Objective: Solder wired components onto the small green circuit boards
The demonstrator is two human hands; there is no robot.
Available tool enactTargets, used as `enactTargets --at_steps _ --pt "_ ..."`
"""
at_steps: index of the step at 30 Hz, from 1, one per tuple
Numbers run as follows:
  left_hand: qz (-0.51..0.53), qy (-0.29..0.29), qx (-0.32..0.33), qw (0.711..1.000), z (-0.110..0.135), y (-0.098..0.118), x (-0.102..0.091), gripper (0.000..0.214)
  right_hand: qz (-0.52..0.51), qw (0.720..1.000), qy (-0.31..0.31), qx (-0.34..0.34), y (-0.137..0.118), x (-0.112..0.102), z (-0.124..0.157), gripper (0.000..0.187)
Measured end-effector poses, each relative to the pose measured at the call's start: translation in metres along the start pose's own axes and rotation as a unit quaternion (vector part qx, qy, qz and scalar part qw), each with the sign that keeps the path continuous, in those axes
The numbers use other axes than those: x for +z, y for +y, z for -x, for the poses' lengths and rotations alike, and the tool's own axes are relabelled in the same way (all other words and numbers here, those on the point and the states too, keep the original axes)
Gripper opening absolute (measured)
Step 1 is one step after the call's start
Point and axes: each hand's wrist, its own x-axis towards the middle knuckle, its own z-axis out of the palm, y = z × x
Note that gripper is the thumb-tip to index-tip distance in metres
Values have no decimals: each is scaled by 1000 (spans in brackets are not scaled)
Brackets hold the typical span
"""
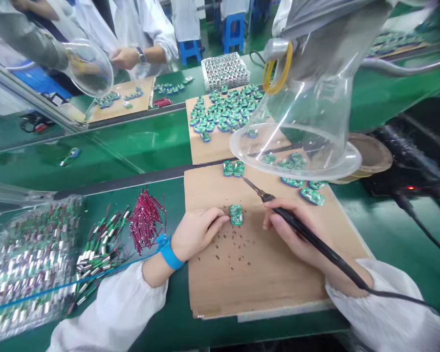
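A small green circuit board lies on the brown board near the middle. At its left edge are the fingertips of my left hand, which is closed, thumb and forefinger close together against the board. My right hand is wrapped round a soldering iron, held like a pen. The iron's tip points up and left, above the circuit board and apart from it. Just beyond the tip, two more circuit boards sit side by side. A blue wrist strap circles my left wrist.
Red wires and metal-ended parts with wires lie left of the brown work board. A clear fume hood hangs over the upper right. Many circuit boards lie beyond. Across the bench is a co-worker's hand.
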Motion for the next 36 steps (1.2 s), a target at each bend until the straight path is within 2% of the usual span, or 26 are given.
enactTargets --at_steps 4,6,11,15,17,20,26,36 --pt "7 28 12 1000 -2 -1 1 17 -117 993 23 17 -3 8 -1 34" --pt "21 38 4 999 -3 -2 1 17 -139 989 42 20 -4 9 -1 34" --pt "62 5 19 998 -4 -3 0 15 -106 990 88 39 -4 2 4 26" --pt "77 -1 24 997 -5 -3 -2 15 -58 991 120 33 3 -3 7 11" --pt "82 -9 28 996 -5 -5 -4 14 -60 991 115 22 6 -4 7 5" --pt "89 -29 38 995 -4 -7 -5 16 -85 992 91 16 7 -4 6 8" --pt "92 -49 37 994 -6 -7 -5 24 -94 995 43 3 1 -4 5 2" --pt "98 -57 31 993 -8 -6 -7 24 -43 999 27 -2 -4 -3 1 7"
